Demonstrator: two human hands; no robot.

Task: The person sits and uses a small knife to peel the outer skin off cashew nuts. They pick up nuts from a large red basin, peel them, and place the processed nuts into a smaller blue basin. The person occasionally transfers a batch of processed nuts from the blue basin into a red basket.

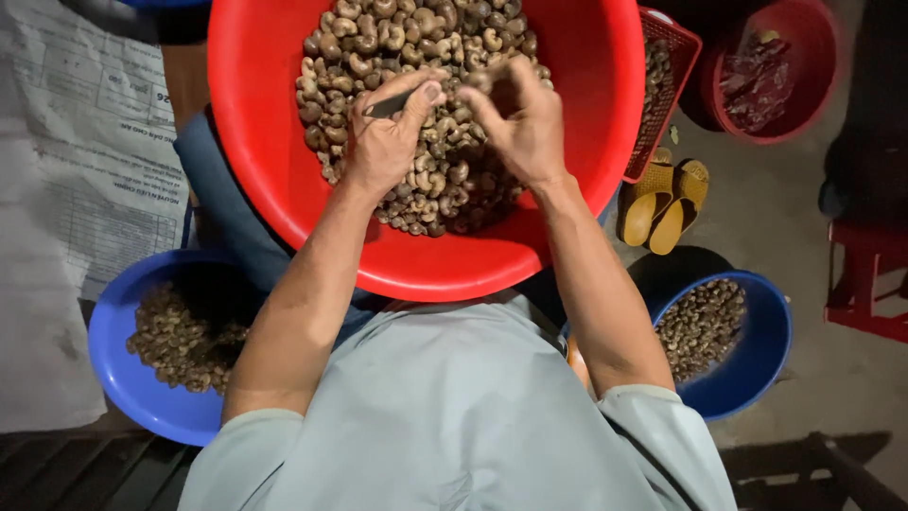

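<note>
Below and outside each forearm sits 1 blue bowl (151, 397) of nuts. The left hand (383, 137) is closed on a thin dark tool (390, 105); the right hand (520, 123) pinches 1 cashew (480, 82). Beneath both, the red basin (586, 114) holds the cashew heap (416, 38).

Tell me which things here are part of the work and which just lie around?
In use: left hand with small tool; right hand pinching a nut; red basin of nuts; two blue bowls of nuts.
Lying about: yellow sandals, red stool, printed sack.
</note>
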